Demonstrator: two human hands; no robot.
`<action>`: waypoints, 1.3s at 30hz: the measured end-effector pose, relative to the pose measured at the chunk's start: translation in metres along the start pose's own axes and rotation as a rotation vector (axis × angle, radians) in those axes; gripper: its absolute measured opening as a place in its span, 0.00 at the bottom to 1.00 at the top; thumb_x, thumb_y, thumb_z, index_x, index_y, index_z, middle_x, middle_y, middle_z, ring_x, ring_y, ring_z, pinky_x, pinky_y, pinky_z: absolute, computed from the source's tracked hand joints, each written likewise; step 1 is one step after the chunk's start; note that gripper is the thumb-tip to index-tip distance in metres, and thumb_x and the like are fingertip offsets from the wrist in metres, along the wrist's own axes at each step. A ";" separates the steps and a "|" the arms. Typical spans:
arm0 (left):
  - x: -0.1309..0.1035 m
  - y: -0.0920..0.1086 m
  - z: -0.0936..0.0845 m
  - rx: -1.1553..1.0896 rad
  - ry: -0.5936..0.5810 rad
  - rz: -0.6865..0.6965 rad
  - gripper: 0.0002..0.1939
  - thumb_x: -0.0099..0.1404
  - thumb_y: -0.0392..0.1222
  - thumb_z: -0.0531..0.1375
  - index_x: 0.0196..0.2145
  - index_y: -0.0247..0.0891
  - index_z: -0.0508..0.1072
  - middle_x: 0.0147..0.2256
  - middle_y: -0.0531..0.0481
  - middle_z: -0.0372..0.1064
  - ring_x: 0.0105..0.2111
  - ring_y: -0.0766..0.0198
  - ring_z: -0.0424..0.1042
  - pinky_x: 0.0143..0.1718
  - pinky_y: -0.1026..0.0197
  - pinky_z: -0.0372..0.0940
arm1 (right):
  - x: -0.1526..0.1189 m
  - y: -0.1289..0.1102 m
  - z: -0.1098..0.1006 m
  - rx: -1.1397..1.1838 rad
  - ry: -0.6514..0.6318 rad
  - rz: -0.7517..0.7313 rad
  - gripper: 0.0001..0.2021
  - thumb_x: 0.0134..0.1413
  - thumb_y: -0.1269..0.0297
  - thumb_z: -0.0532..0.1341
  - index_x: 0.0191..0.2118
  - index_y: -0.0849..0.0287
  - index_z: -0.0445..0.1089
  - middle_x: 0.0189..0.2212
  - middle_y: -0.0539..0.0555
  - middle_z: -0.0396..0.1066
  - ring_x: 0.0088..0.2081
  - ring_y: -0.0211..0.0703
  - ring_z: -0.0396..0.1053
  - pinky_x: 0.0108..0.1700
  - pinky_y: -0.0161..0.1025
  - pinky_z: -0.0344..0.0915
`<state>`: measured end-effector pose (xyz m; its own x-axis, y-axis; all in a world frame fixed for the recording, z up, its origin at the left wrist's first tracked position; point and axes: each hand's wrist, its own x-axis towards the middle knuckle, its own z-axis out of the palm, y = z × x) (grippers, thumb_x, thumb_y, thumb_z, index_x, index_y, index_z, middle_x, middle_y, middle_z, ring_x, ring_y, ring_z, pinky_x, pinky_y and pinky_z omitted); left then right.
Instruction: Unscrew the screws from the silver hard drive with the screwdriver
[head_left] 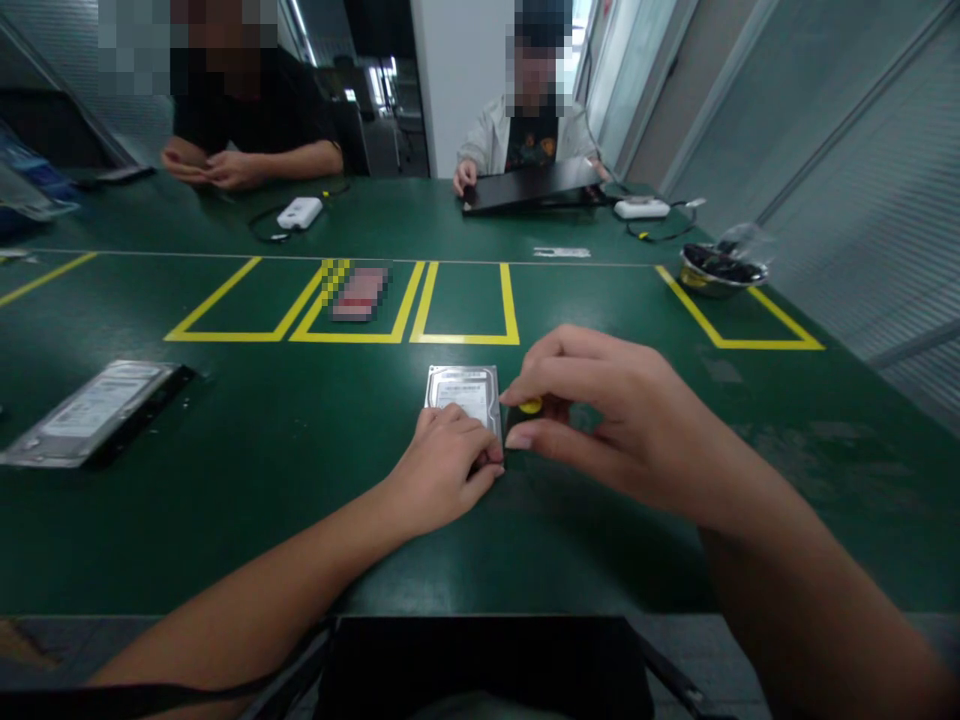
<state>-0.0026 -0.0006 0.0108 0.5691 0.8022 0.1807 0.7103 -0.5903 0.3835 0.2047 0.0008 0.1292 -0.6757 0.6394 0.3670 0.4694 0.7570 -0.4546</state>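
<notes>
A silver hard drive [465, 388] with a white label lies on the green table before me. My left hand [444, 472] is closed over its near part, fingers curled down at its right edge. To the right, my right hand [611, 410] pinches a short black thing with a yellow end [531, 406], like a stubby screwdriver handle. Its tip points toward the drive's right side; whether it touches cannot be made out. Farther left lies a second, larger-looking hard drive [94, 410], apart from both hands.
Yellow tape [465, 339] marks several boxes across the table [300, 560]. A blurred pink item [361, 295] lies in one. A metal bowl [724, 282] of dark pieces stands at right. Two people sit opposite; one holds a black panel [536, 188]. White boxes [300, 212] with cables lie near them.
</notes>
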 end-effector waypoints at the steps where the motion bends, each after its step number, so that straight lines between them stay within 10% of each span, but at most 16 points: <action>1: 0.000 -0.001 0.000 -0.016 -0.005 -0.004 0.07 0.64 0.45 0.60 0.33 0.40 0.72 0.33 0.49 0.71 0.40 0.54 0.64 0.41 0.52 0.52 | 0.002 0.000 -0.001 -0.035 -0.006 0.007 0.05 0.59 0.66 0.61 0.39 0.60 0.73 0.36 0.54 0.70 0.36 0.38 0.67 0.36 0.35 0.60; 39: 0.005 0.000 -0.004 -0.111 -0.052 -0.047 0.05 0.63 0.42 0.59 0.31 0.39 0.71 0.29 0.52 0.69 0.36 0.58 0.65 0.40 0.54 0.53 | 0.012 -0.006 -0.027 -0.092 -0.216 -0.059 0.07 0.58 0.72 0.60 0.38 0.55 0.75 0.34 0.51 0.76 0.35 0.41 0.71 0.36 0.37 0.63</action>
<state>-0.0014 0.0038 0.0154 0.5589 0.8214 0.1136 0.6882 -0.5359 0.4891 0.2095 0.0077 0.1577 -0.8046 0.5576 0.2042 0.4687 0.8075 -0.3580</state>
